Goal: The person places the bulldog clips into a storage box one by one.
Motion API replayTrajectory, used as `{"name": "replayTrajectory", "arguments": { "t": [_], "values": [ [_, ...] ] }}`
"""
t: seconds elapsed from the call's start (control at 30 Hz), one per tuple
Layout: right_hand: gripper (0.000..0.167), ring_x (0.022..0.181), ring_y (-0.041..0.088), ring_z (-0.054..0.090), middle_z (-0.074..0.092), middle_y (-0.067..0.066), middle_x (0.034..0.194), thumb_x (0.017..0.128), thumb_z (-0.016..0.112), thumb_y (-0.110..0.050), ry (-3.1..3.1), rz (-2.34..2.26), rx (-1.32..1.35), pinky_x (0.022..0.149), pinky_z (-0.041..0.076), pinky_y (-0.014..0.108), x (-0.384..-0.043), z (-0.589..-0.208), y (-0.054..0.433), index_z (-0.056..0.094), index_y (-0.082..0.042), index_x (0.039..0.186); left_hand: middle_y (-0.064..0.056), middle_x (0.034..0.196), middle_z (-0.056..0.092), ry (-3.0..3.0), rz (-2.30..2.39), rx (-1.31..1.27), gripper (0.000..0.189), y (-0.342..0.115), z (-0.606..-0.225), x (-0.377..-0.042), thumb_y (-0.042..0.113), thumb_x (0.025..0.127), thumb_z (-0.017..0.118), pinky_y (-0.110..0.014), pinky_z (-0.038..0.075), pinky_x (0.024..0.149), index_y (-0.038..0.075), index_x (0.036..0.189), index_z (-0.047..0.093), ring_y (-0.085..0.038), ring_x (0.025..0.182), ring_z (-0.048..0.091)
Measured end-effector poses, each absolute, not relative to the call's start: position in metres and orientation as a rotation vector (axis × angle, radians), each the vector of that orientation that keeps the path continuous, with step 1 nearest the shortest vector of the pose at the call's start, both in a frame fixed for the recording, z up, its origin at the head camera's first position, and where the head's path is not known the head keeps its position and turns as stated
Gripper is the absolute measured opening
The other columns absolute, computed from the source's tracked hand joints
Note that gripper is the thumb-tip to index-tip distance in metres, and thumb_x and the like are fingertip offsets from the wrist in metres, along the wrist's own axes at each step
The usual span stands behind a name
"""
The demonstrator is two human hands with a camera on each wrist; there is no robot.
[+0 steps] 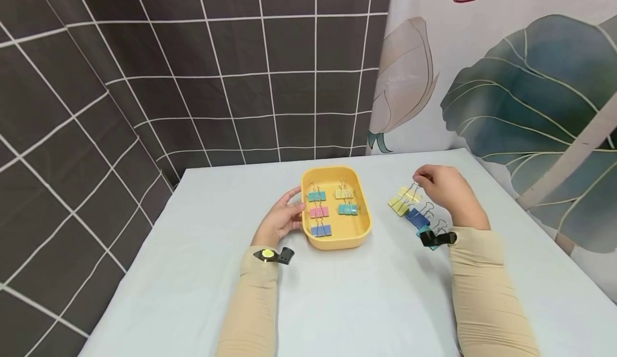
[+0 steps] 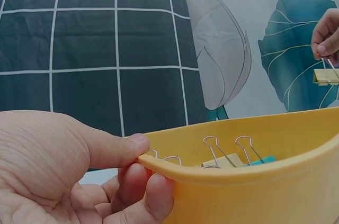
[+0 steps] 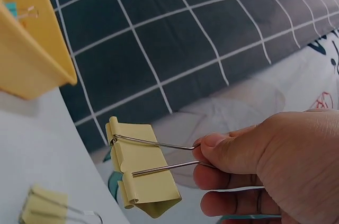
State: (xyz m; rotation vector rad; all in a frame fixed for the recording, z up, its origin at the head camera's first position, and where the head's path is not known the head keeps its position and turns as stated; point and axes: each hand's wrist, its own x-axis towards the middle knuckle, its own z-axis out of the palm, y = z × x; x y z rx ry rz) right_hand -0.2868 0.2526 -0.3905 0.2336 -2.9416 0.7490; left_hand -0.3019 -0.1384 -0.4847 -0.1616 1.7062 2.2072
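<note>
My left hand [image 1: 281,218] grips the rim of a yellow plastic tray [image 2: 243,181] at its left side, thumb on top and fingers curled under the lip. Inside the tray lie two columns of binder clips: a teal clip [image 1: 316,196], a pink clip [image 1: 318,212] and a blue clip [image 1: 321,231] on the left, a pale yellow clip [image 1: 344,194] and another teal clip [image 1: 347,210] on the right. To the tray's right, my right hand [image 1: 448,194] pinches a yellow binder clip [image 3: 140,163] by its wire handles, raised above the table in the wrist views.
Below my right hand, another yellow clip [image 1: 399,205], a dark blue clip [image 1: 417,218] and a teal clip, partly behind the wrist strap [image 1: 437,238], lie on the white table [image 1: 361,303]. A dark grid-patterned curtain [image 1: 231,52] and a leaf-printed cloth [image 1: 530,105] hang behind.
</note>
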Motion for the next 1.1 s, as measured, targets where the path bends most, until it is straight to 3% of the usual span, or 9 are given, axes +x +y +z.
{"name": "replayTrajectory", "arguments": {
  "t": [0.4, 1.1],
  "values": [
    [0.023, 0.09, 0.03, 0.06, 0.068, 0.015, 0.101, 0.105, 0.056, -0.02, -2.962, 0.77, 0.272, 0.078, 0.055, 0.045, -0.297, -0.388, 0.2, 0.069, -0.003, 0.112, -0.017, 0.109, 0.065, 1.69, 2.22, -0.18, 0.061, -0.138, -0.487, -0.302, 0.003, 0.099, 0.061, -0.027, 0.06, 0.058, 0.028, 0.152, 0.045, -0.016, 0.073, 0.063],
    [0.012, 0.08, 0.021, 0.061, 0.071, 0.005, 0.093, 0.099, 0.066, -0.014, -2.836, 0.653, 0.725, 0.076, 0.056, 0.04, -0.296, -0.402, 0.146, 0.075, -0.006, 0.101, -0.022, 0.12, 0.064, 1.699, 2.221, -0.188, 0.061, -0.137, -0.486, -0.303, 0.004, 0.098, 0.062, -0.027, 0.059, 0.059, 0.028, 0.152, 0.046, -0.016, 0.075, 0.062]
  ]
}}
